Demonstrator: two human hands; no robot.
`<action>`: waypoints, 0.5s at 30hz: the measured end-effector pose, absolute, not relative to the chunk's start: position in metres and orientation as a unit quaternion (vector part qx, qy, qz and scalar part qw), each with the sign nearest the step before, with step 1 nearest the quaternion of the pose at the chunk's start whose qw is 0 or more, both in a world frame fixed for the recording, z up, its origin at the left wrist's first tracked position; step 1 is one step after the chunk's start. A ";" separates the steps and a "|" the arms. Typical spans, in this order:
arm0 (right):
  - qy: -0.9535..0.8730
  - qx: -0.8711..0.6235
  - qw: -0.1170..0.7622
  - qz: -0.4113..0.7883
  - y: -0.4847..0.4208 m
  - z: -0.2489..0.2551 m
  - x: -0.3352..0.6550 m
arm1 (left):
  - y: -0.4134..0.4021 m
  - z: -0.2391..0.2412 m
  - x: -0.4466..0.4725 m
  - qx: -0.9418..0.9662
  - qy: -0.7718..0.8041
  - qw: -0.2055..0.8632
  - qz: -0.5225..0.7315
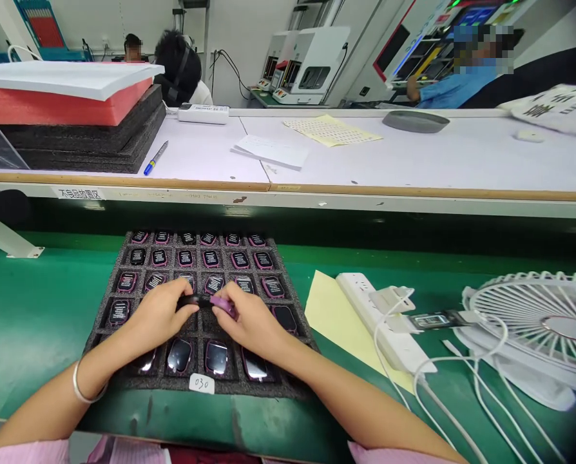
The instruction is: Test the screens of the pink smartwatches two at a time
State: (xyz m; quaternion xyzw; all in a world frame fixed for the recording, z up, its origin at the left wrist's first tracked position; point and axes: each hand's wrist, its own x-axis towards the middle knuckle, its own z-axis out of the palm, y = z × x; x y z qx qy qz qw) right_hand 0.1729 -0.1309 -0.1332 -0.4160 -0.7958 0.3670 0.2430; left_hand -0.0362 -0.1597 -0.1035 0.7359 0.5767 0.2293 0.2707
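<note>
A dark foam tray [288,388] lies on the green bench, its cells filled with smartwatch bodies with purple rims. In the lower rows the watch bodies [217,356] show bare dark screens; farther back many show white text. Over the tray's middle, my left hand [160,312] pinches a slim black piece [195,301]. My right hand [249,319] grips a purple piece [223,305], seen edge-on, that meets the black one end to end. Fingers cover much of both, so I cannot tell whether they are joined. A white label [201,384] reading "030" sits on the tray's front edge.
Right of the tray are a yellow sheet [326,303], a white power strip [365,303] with cables and a white fan [529,322]. A raised shelf [365,167] behind carries foam sheets [85,142], a pen [156,158] and papers [271,151]. People sit beyond.
</note>
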 end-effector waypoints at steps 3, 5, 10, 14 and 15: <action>-0.645 -0.358 0.308 0.601 -0.110 -0.116 0.172 | -0.142 -0.074 -0.039 0.627 0.520 0.461 0.351; -0.544 -0.315 0.342 0.698 -0.092 -0.102 0.167 | -0.127 -0.059 -0.038 0.553 0.488 0.540 0.406; -0.407 -0.239 0.408 0.781 -0.068 -0.083 0.150 | -0.098 -0.055 -0.030 0.480 0.468 0.546 0.502; -0.417 -0.230 0.410 0.778 -0.070 -0.097 0.145 | -0.092 -0.077 -0.027 0.505 0.479 0.497 0.519; -0.418 -0.231 0.408 0.778 -0.071 -0.103 0.145 | -0.092 -0.084 -0.027 0.515 0.482 0.481 0.520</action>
